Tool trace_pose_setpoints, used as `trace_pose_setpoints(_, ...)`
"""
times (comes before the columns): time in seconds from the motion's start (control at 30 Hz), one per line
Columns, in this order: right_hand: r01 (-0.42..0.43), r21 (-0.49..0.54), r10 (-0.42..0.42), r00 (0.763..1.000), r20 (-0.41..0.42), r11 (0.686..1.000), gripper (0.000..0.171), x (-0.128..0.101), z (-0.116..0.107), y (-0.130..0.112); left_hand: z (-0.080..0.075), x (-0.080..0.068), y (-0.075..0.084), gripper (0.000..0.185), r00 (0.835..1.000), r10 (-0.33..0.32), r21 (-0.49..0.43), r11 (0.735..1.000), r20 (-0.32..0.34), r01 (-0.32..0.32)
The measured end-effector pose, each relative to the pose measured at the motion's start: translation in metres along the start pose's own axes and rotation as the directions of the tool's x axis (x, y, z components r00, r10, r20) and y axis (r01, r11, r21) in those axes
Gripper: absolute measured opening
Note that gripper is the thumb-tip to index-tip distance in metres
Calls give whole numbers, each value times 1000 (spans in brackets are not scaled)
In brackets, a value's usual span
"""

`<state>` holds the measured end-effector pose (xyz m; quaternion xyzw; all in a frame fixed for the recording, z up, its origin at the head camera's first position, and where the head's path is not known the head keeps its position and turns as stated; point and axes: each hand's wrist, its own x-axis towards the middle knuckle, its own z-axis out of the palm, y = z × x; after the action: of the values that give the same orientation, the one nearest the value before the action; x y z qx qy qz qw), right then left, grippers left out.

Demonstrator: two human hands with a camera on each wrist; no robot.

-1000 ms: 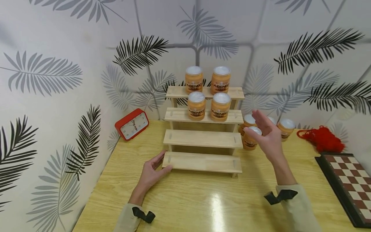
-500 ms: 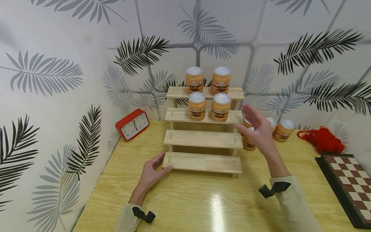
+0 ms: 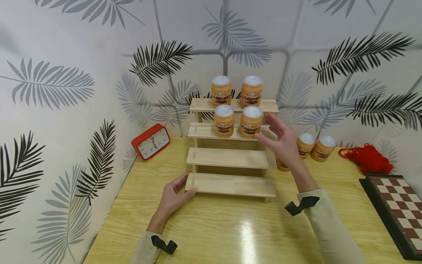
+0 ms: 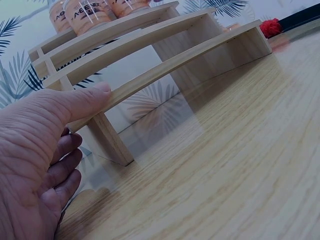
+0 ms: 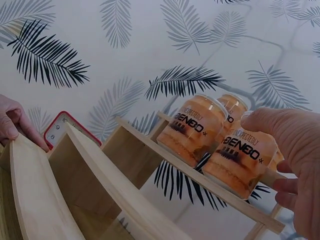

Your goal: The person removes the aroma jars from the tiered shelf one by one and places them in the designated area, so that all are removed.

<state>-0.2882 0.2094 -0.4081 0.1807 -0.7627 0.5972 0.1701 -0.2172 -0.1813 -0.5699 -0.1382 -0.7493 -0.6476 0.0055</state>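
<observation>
1. Fingers point(image 3: 275, 124) of the right hand point(image 3: 284, 143) are spread and nearly straight, gripping nothing, held in the air at the right end of the wooden stepped rack point(image 3: 230, 158), level with its second step from the top.
2. Nearest that hand is the right jar point(image 3: 251, 121) on that step; the thumb tip is just beside it, and I cannot tell whether they touch. The right wrist view shows the thumb close against this jar's side.
3. On the same step, just left of it, stands a second jar point(image 3: 224, 120), upright with a pale lid.
4. Two more jars point(image 3: 236, 91) stand side by side on the top step of the rack.
5. The left hand point(image 3: 172, 198) lies on the table point(image 3: 230, 234) at the left end of the rack's lowest step, fingers loosely straight; its thumb rests along the front edge of that step and holds nothing.
6. The two lower steps of the rack carry nothing.
7. Right of the rack, on the table, stand loose jars point(image 3: 313, 146); one is partly hidden behind the right hand.
8. Left of the rack, a red clock point(image 3: 150, 141) leans near the wall.
9. Far right of the rack lie a red ball of yarn point(image 3: 367, 158) and, nearer the person, a chessboard point(image 3: 399, 209).
</observation>
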Motion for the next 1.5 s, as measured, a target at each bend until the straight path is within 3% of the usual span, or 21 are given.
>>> trace_pose_setpoints(0.37,-25,-3,25,997,68,1000,77,15,14,6,0,0,-1,73,1000,4,0,1000,4,-4)
trace_pose_setpoints(0.77,-25,3,24,996,81,1000,77,23,23,9,-1,0,-2,73,1000,9,0,1000,-1,-9)
trace_pose_setpoints(1.5,-69,-28,67,996,-58,997,77,24,30,6,-1,0,2,73,1000,-3,-3,1000,9,3)
